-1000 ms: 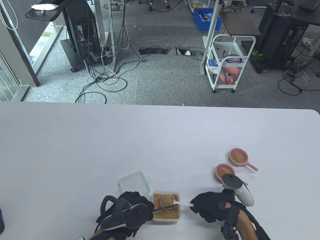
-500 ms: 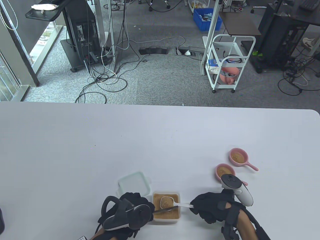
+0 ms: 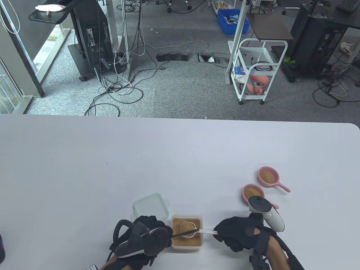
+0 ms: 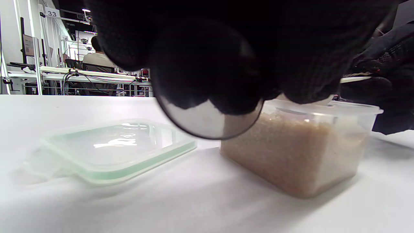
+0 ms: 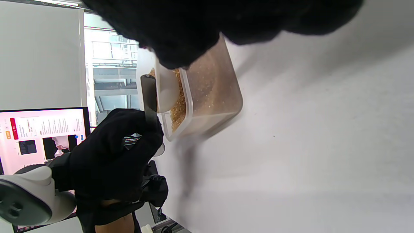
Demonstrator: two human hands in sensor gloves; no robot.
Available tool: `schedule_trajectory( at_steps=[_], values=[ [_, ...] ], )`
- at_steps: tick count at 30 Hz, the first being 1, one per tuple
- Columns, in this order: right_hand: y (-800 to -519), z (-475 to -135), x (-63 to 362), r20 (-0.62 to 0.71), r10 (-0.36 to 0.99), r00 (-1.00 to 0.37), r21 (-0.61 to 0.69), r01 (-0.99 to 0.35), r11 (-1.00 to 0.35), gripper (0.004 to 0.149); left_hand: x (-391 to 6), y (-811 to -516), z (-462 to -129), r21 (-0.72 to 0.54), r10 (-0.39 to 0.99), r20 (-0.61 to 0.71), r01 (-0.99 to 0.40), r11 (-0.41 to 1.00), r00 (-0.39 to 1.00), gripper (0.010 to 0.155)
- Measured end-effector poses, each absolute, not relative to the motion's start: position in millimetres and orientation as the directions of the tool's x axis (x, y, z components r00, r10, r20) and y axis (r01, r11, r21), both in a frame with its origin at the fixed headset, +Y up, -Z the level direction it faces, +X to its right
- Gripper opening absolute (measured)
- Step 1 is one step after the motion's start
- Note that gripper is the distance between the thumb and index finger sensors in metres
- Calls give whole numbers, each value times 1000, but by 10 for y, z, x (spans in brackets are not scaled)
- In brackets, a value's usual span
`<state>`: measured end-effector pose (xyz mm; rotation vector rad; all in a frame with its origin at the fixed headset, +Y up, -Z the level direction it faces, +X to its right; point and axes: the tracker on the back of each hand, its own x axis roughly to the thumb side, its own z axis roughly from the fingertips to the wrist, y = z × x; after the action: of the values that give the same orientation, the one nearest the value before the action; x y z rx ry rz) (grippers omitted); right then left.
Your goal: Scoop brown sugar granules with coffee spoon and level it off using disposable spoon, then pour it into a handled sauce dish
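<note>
Right hand (image 3: 236,232) gripping coffee spoon (image 3: 188,229) over sugar tub (image 3: 186,246), left hand (image 3: 149,227) gripping disposable spoon (image 3: 184,234) across it

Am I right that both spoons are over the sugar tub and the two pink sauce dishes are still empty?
Not quite: in the table view both pink sauce dishes already hold brown sugar. The spoons are indeed over the sugar tub.

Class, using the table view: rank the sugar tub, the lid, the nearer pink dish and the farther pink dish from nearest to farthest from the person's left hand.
From the left hand:
1. Sugar tub, right beside the hand on its right.
2. Lid, just beyond the hand, slightly right.
3. Nearer pink dish, well off to the right, by the right hand's tracker.
4. Farther pink dish, farthest right and farthest back.
</note>
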<state>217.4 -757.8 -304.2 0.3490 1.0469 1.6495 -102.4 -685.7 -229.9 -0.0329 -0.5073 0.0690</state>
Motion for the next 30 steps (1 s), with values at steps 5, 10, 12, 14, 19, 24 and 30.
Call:
schedule_trajectory(
  at_steps=[5,10,12,14,19,24,30],
  values=[
    [-7579,-3043,2171,-277,892,-358,780,-626,-9,45,-1042,-6853,-2315,-49,76,475,-60,997,877,41],
    [-7582,-3039,2167,-277,892,-356,784,-621,-4,45,-1058,-6848,-2329,-52,77,466,-60,997,881,40],
    [-7582,-3039,2166,-277,893,-354,784,-620,-3,45,-1065,-6845,-2335,-52,78,463,-61,997,883,40],
    [-7583,-3039,2165,-277,893,-354,785,-620,-2,45,-1071,-6843,-2341,-51,77,459,-61,997,885,40],
    [-7582,-3038,2162,-276,895,-351,787,-617,0,45,-1094,-6843,-2365,-52,79,447,-62,997,891,41],
    [-7580,-3039,2167,-275,896,-349,784,-621,-1,45,-1122,-6846,-2392,-47,78,431,-64,997,899,41],
    [-7579,-3037,2167,-275,896,-349,784,-621,-1,45,-1137,-6853,-2407,-44,78,419,-65,997,905,40]
  ],
)
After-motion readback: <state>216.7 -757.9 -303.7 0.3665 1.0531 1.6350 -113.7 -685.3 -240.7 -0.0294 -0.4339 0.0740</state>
